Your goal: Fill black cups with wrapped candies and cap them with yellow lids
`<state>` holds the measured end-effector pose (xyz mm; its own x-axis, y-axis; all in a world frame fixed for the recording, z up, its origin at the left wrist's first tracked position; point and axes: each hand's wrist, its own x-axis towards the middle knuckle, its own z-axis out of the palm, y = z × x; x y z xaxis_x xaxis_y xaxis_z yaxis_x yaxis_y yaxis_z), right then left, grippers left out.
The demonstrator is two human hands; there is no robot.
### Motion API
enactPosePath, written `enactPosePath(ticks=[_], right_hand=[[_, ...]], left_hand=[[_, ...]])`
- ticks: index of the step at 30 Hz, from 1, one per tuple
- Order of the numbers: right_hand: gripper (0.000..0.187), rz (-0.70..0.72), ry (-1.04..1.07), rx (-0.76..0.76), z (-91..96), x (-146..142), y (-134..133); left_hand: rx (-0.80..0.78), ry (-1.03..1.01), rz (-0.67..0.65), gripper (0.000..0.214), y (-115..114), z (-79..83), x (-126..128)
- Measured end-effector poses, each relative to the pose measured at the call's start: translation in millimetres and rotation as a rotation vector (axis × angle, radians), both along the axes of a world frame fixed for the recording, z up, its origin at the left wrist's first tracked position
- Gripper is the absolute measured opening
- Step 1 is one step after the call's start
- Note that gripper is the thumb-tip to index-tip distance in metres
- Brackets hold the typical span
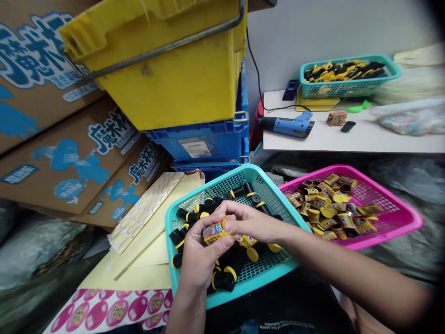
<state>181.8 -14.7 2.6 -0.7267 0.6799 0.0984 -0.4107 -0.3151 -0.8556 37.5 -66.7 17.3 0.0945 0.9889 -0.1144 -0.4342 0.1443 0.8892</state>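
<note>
Both Hands on a Labelled Piece above the Near Basket

The near turquoise basket (257,284) contains black cylinders (224,280) with yellow rims. Just beyond it on your right, the pink basket (412,220) holds a heap of small printed pieces (318,202). The far turquoise basket (351,87) is filled with black and yellow parts (330,73). A yellow crate (174,79) stands on blue crates (222,139).

The far basket sits at the back of the white bench (375,141), where a blue tool (287,126) lies near a small printed box (336,118). Printed cartons (79,116) lean at your left; below them are yellow sheets (139,269) and a sheet with pink circles (116,311).

The labelled piece (212,233) lies between your two hands, over the near basket's contents. Your left hand (200,248) curls around it, grasping it; your right hand (248,222) grips its right end, thumb against the label.
</note>
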Motion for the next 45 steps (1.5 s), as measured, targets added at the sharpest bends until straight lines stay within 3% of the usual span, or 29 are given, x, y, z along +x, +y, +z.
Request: enactPosePath(ticks=[4,7,9,12,14,16,21,24,28,30,33,35,38,40,42,45], right_hand=[[0.043,0.017,0.043,-0.015,-6.2,2,2],[0.05,-0.031,0.024,0.055,-3.9,8,3],[0.05,-0.124,-0.065,0.19,2.2,11,0],[0.051,-0.325,-0.247,0.527,12.2,14,-8],[0.045,-0.457,-0.337,0.751,15.0,16,-14],[0.038,-0.536,-0.372,0.864,13.1,18,-17],[0.037,-0.594,-0.431,0.849,2.9,19,-16],[0.034,-0.615,-0.46,0.905,9.7,25,-19],[0.03,-0.753,-0.704,0.977,34.3,79,-34],[0.033,-0.862,-1.041,0.947,43.3,122,-39],[0.041,-0.861,-1.475,1.003,40.1,162,-32],[0.034,-0.759,-1.533,1.086,29.4,156,-24],[0.019,-0.265,-1.456,1.194,11.7,110,-16],[0.018,-0.039,-1.543,1.258,1.7,80,-14],[0.02,0.046,-1.675,1.317,-5.9,64,-13],[0.022,0.071,-1.733,1.348,-10.3,62,-11]], left_hand=[[0.012,-0.084,-0.044,0.027,-1,0.6,0],[0.007,-0.145,-0.038,0.023,-1,3.7,-1],[-0.022,-0.165,-0.032,0.023,-1,4.9,-1],[-0.075,-0.187,-0.026,0.024,-1,3.6,-1],[-0.104,-0.2,-0.032,0.022,-2,1.0,0],[-0.117,-0.222,-0.043,0.021,-2,-2.1,4],[-0.137,-0.236,-0.109,0.022,-3,-8.0,13],[-0.117,-0.172,-0.146,0.024,-1,-10.4,15],[0.023,0.079,-0.141,0.051,9,-14.9,4],[0.083,0.246,-0.046,0.048,16,-18.0,-7],[0.072,0.472,0.007,0.036,23,-22.2,-18],[0.049,0.595,-0.051,0.033,24,-24.0,-18],[0.087,0.784,-0.207,0.031,25,-26.5,-14],[0.141,0.97,-0.252,0.028,28,-29.4,-17],[0.201,1.216,-0.214,0.025,33,-34.2,-26],[0.293,1.552,-0.188,0.023,43,-44.7,-39]])
